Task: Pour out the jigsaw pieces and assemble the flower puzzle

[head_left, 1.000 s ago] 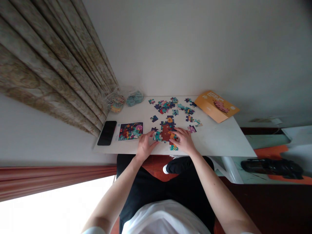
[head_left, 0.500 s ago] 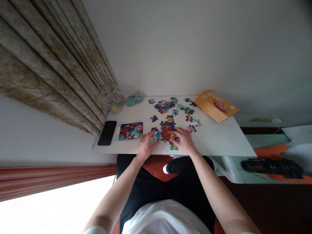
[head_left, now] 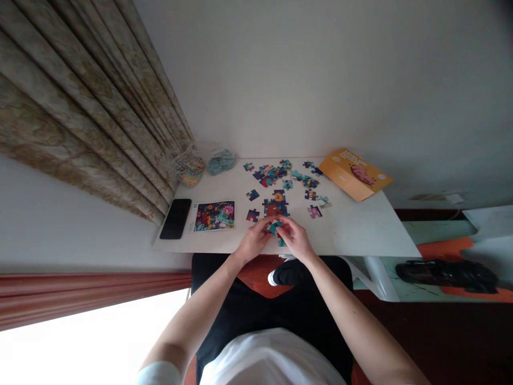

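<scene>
Between my two hands is a teal jigsaw puzzle piece [head_left: 273,227], held above the lower part of the joined puzzle section [head_left: 276,206]. My left hand [head_left: 254,239] pinches it from the left, its fingers closed. From the right, my right hand [head_left: 295,238] grips it too, thumb and fingers closed. The joined section is brown and dark blue with an orange round shape near its top; my hands hide much of its lower half. Just left of it lies a loose dark puzzle piece [head_left: 253,215].
Several loose pieces [head_left: 276,174] lie toward the wall, and a pink-purple piece [head_left: 315,212] rests at right. A picture card [head_left: 214,216] and black phone [head_left: 175,219] are at left. Plastic bags [head_left: 220,162] stand behind them; an orange box [head_left: 355,175] sits back right.
My left hand has moved right with the teal piece, which has left the spot beside the joined section. My right hand has come down and left to meet it.
</scene>
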Demonstrator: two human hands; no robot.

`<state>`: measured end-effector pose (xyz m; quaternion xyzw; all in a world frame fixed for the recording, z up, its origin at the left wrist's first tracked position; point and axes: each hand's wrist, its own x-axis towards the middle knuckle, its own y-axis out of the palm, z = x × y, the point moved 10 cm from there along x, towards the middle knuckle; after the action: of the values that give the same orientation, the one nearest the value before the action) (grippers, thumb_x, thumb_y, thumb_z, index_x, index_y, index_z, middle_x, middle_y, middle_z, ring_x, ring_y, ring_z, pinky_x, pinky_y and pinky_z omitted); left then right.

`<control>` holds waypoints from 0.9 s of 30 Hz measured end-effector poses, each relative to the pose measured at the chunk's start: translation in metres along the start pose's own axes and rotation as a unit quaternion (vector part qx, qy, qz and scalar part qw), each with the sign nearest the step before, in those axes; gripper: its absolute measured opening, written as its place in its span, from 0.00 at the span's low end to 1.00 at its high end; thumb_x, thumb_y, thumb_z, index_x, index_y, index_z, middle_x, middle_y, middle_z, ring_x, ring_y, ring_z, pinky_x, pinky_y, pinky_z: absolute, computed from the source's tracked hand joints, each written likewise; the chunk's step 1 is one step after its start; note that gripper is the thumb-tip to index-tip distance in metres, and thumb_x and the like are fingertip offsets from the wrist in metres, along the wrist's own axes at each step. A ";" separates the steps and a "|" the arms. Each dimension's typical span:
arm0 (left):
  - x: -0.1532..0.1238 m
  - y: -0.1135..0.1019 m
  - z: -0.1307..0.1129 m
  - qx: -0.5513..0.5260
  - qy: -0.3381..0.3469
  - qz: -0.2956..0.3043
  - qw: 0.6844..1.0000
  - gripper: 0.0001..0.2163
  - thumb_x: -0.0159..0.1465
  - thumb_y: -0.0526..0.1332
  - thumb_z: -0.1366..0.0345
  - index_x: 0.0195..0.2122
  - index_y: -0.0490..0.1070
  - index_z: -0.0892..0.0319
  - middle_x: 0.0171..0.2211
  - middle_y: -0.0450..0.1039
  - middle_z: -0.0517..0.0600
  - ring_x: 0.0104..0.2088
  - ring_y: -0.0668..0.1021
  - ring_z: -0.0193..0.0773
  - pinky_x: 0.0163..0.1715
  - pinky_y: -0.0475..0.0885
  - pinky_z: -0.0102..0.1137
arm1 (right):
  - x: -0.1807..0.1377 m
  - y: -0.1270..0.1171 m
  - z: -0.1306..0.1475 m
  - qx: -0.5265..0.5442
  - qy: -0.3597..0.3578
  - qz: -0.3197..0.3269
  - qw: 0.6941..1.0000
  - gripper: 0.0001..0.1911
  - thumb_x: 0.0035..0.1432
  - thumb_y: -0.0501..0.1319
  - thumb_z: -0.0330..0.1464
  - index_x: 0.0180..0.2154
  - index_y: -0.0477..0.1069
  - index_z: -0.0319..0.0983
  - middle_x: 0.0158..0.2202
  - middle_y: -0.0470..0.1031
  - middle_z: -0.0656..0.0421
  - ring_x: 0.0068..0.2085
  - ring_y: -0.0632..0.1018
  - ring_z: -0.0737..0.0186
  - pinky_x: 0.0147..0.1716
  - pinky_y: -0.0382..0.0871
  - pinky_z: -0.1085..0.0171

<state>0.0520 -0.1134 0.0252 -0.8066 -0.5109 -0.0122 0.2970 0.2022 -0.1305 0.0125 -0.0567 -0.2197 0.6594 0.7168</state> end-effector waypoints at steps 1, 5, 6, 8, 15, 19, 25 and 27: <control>0.002 0.002 -0.003 -0.004 0.004 0.007 1.000 0.25 0.68 0.59 0.75 0.65 0.67 0.52 0.61 0.75 0.56 0.53 0.82 0.42 0.47 0.81 0.35 | -0.002 0.002 0.001 0.008 0.003 -0.011 1.000 0.21 0.68 0.60 0.48 0.54 0.74 0.43 0.50 0.82 0.50 0.44 0.83 0.52 0.46 0.79 0.55; 0.006 0.001 -0.006 -0.025 -0.011 0.011 1.000 0.27 0.67 0.59 0.75 0.66 0.67 0.52 0.61 0.75 0.56 0.48 0.83 0.41 0.47 0.81 0.37 | -0.009 -0.003 -0.001 0.031 0.031 -0.048 0.998 0.22 0.68 0.60 0.48 0.56 0.72 0.44 0.43 0.82 0.53 0.40 0.83 0.54 0.42 0.79 0.56; 0.006 0.001 -0.003 -0.041 -0.025 0.006 0.999 0.26 0.67 0.60 0.75 0.66 0.67 0.52 0.60 0.75 0.56 0.45 0.83 0.39 0.46 0.81 0.36 | -0.010 -0.005 -0.002 0.039 0.038 -0.041 0.998 0.24 0.67 0.60 0.48 0.58 0.71 0.44 0.40 0.81 0.54 0.38 0.82 0.55 0.40 0.79 0.57; 0.006 0.000 0.003 -0.085 -0.059 -0.014 0.995 0.25 0.66 0.62 0.73 0.64 0.68 0.53 0.57 0.78 0.56 0.40 0.83 0.36 0.43 0.81 0.35 | -0.011 -0.006 -0.001 0.052 0.048 -0.012 0.997 0.25 0.66 0.61 0.49 0.59 0.71 0.43 0.36 0.80 0.56 0.34 0.81 0.57 0.36 0.78 0.59; 0.007 0.005 0.015 -0.132 -0.108 -0.061 0.983 0.20 0.69 0.64 0.68 0.61 0.66 0.55 0.48 0.79 0.53 0.37 0.84 0.35 0.40 0.80 0.32 | -0.013 -0.030 -0.020 0.112 0.115 0.005 0.987 0.21 0.57 0.68 0.52 0.38 0.78 0.41 0.33 0.82 0.55 0.34 0.81 0.56 0.36 0.78 0.59; 0.010 -0.006 0.009 -0.010 -0.068 -0.083 0.994 0.14 0.70 0.60 0.70 0.56 0.71 0.56 0.45 0.80 0.52 0.38 0.83 0.37 0.41 0.80 0.34 | -0.014 -0.069 -0.053 0.129 0.168 -0.069 0.975 0.24 0.48 0.74 0.53 0.32 0.73 0.41 0.29 0.80 0.57 0.30 0.81 0.57 0.32 0.77 0.60; 0.007 0.006 -0.018 0.149 0.055 -0.024 0.987 0.11 0.69 0.57 0.75 0.46 0.76 0.57 0.46 0.79 0.55 0.51 0.80 0.46 0.53 0.78 0.43 | -0.016 -0.087 -0.076 0.123 0.193 -0.065 0.971 0.28 0.45 0.76 0.47 0.45 0.74 0.42 0.32 0.80 0.59 0.28 0.82 0.58 0.31 0.79 0.58; 0.004 0.014 -0.026 0.172 0.083 -0.001 0.982 0.09 0.70 0.58 0.72 0.46 0.77 0.58 0.48 0.78 0.57 0.52 0.80 0.47 0.55 0.76 0.45 | -0.015 -0.083 -0.077 0.109 0.190 -0.046 0.975 0.27 0.46 0.74 0.45 0.46 0.75 0.41 0.31 0.80 0.59 0.28 0.82 0.57 0.31 0.80 0.58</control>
<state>0.0730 -0.1276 0.0409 -0.7393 -0.4795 0.0086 0.4726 0.3083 -0.1390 -0.0292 -0.0922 -0.0087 0.6228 0.7769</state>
